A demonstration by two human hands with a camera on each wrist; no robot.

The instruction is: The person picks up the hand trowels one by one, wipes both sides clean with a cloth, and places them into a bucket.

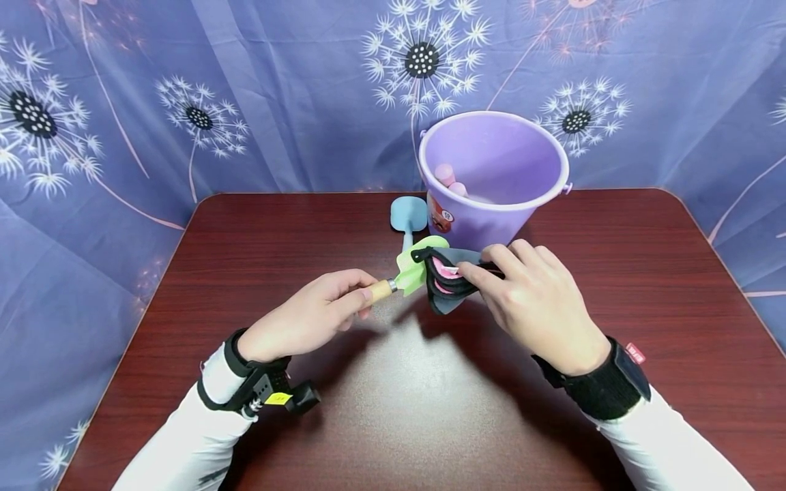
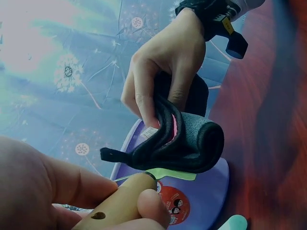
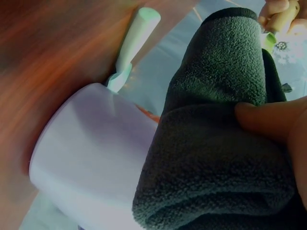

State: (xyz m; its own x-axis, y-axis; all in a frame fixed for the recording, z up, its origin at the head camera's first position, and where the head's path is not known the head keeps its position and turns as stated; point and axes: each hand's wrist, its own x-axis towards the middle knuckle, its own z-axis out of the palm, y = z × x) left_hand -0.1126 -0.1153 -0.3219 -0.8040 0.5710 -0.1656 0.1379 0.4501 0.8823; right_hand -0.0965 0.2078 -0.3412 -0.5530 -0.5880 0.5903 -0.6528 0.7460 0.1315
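My left hand (image 1: 319,308) grips the wooden handle (image 2: 115,203) of a small garden trowel whose light green blade (image 1: 413,273) points away to the right. In my right hand (image 1: 534,296) is a folded grey cloth (image 3: 216,120) with black edging and pink inside, pinched between thumb and fingers. The cloth (image 1: 451,279) is held up above the table, right beside the green blade; whether they touch I cannot tell. Part of the blade lies behind the cloth in the left wrist view.
A purple bucket (image 1: 479,218) stands at the back of the dark red wooden table (image 1: 276,232), with pink pieces (image 1: 445,174) inside. Left of it lies a light blue shovel (image 1: 408,213). A blue curtain (image 1: 295,102) with dandelion prints hangs behind.
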